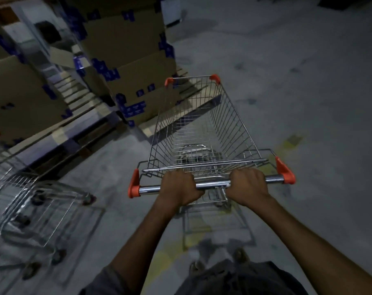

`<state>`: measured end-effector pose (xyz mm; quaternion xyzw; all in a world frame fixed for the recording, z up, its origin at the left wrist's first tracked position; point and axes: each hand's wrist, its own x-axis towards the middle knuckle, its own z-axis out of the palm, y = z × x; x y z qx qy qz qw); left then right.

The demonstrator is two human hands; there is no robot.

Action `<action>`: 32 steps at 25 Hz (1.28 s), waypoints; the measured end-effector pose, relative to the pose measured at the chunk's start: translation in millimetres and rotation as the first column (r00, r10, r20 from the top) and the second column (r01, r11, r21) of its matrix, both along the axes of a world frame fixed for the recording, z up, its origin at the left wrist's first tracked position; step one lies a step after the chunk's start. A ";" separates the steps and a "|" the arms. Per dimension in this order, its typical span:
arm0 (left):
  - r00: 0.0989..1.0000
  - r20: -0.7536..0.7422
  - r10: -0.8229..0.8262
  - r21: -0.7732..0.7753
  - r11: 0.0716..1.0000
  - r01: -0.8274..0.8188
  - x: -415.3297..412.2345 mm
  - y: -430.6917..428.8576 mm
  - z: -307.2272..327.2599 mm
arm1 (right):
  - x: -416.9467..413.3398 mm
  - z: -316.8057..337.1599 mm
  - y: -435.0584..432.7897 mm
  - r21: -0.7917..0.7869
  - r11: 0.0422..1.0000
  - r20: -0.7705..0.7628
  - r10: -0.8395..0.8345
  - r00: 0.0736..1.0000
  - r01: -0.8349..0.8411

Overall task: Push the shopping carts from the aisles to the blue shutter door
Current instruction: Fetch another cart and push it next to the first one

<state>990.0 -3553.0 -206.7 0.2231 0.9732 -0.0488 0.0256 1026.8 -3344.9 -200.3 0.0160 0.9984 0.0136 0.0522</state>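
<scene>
An empty wire shopping cart (202, 116) with orange corner caps stands straight in front of me on the grey concrete floor. Its chrome handle bar (212, 185) runs across the middle of the view. My left hand (179, 187) grips the bar left of centre, fingers curled round it. My right hand (247, 186) grips the bar right of centre in the same way. No blue shutter door is in view.
A second wire cart (34, 205) stands at the lower left, close beside me. Stacked cardboard boxes (127, 60) on a pallet (74, 137) fill the left and upper left. Faded yellow floor paint (291, 141) marks the floor on the right, where bare concrete extends.
</scene>
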 end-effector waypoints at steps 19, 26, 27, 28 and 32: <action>0.921 -0.230 -0.315 0.080 0.937 0.341 16.1 268.2 -28.6 | 93.6 -29.8 240.4 -0.110 0.931 -0.298 -0.365 0.882 0.349; 0.878 -0.175 -0.445 0.222 0.851 0.475 -13.9 385.8 -25.3 | 86.8 -17.4 346.8 -0.150 0.892 -0.109 -0.444 0.890 0.426; 0.871 -0.150 -0.467 0.217 0.844 0.490 -20.5 402.1 -22.6 | 81.8 -13.5 362.2 -0.137 0.899 -0.053 -0.427 0.903 0.417; 0.866 -0.107 -0.488 0.202 0.842 0.499 -26.7 417.7 -19.0 | 75.7 -10.7 376.7 -0.120 0.906 0.005 -0.408 0.913 0.406; 0.833 -0.052 -0.550 0.180 0.816 0.550 -54.8 477.5 -19.0 | 55.4 -17.3 431.2 -0.105 0.896 0.005 -0.434 0.901 0.432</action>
